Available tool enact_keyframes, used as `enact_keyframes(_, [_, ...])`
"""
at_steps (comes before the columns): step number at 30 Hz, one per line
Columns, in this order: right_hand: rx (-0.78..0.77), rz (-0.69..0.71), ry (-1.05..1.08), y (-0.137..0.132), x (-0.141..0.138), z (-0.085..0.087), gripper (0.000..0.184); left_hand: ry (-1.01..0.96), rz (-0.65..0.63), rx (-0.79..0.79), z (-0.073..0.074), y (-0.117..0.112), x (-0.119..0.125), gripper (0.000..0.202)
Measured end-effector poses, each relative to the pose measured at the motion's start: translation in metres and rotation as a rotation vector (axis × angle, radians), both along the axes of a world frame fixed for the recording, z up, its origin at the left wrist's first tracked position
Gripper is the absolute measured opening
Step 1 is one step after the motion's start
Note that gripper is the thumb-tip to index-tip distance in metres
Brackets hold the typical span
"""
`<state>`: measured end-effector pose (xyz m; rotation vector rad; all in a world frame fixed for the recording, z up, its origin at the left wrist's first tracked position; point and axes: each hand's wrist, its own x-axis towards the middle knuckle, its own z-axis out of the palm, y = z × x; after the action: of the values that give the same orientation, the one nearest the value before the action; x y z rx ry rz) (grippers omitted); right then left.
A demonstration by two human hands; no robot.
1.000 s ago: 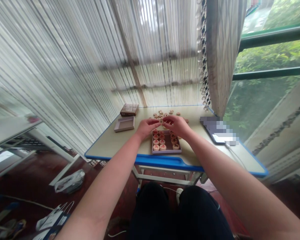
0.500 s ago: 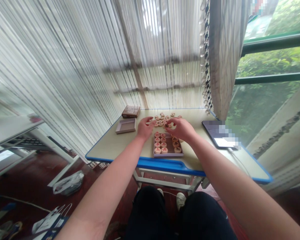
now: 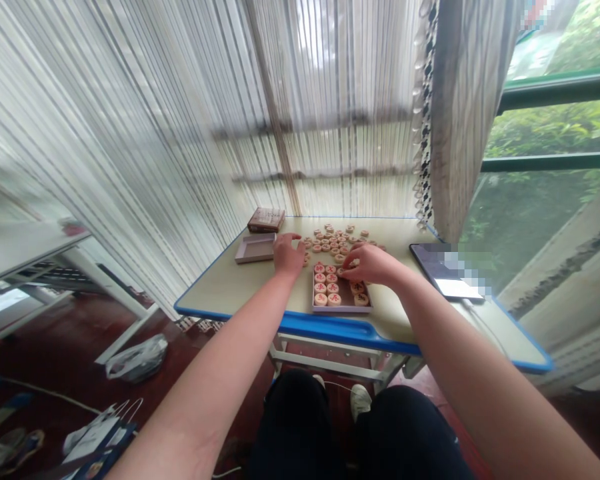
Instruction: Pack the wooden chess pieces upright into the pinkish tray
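Note:
A shallow box tray (image 3: 342, 309) holds round wooden xiangqi pieces (image 3: 320, 289) in rows, red-marked ones on its left side and others on its right. My right hand (image 3: 373, 262) is over the tray's far part, its fingers pinching a xiangqi piece (image 3: 341, 272) beside the red columns. The hand hides the far right of the tray. My left hand (image 3: 289, 255) is on the table to the left of the loose xiangqi pieces (image 3: 325, 247), fingers apart, close to one piece. Those loose pieces lie in a scattered heap beyond the tray.
An empty shallow box lid (image 3: 256, 249) lies at the table's left, with a brown box (image 3: 266, 219) behind it. A tablet (image 3: 443, 270) with a cable sits on the right. The table (image 3: 220, 287) has a blue edge; a string curtain (image 3: 180, 133) hangs behind.
My right hand has moved nearer with a piece, from the heap's edge to the tray. My left hand has shifted slightly away from the loose pieces. The camera view has turned a little.

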<state>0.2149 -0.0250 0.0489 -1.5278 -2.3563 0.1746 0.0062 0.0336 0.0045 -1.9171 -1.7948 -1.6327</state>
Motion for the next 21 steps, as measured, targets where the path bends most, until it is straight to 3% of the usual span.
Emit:
enact_keyframes(6, [0.014,0.009,-0.126,-0.0044,-0.0067,0.0001,0.021,-0.016,-0.028,-0.016,0.0011,0.0003,0.0015,0.012])
enact_keyframes(13, [0.121,-0.004,-0.083,-0.0017,-0.0087,-0.0058,0.02,-0.033,-0.043,-0.053,0.0046,-0.0002,0.0047,0.011])
enact_keyframes(21, [0.096,0.034,-0.069,0.0011,-0.0087,-0.0071,0.011,0.01,-0.039,-0.055,0.0032,0.0052,0.0044,0.011])
